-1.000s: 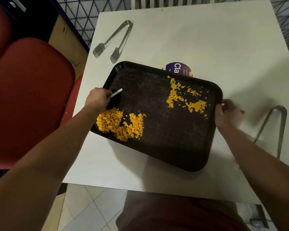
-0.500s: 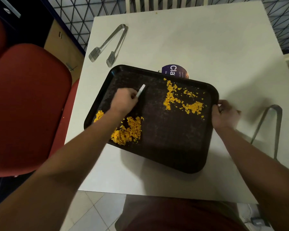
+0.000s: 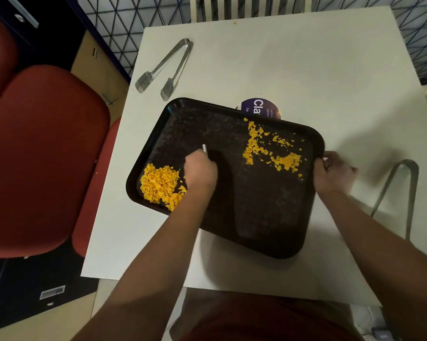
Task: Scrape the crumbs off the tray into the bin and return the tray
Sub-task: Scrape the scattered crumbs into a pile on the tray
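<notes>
We saw the left hand (image 3: pixel 200 169) curled round a thin white scraper (image 3: pixel 204 149) over the middle of the black tray (image 3: pixel 269 217) on the white table (image 3: pixel 293 65), beside a heap of orange crumbs (image 3: pixel 160 184). The right hand (image 3: pixel 334 172) gripped the tray's right rim.

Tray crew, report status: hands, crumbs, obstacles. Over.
Left hand grips scraper; right hand holds tray edge. Crumbs piled left, more right. Nothing blocking.
</notes>
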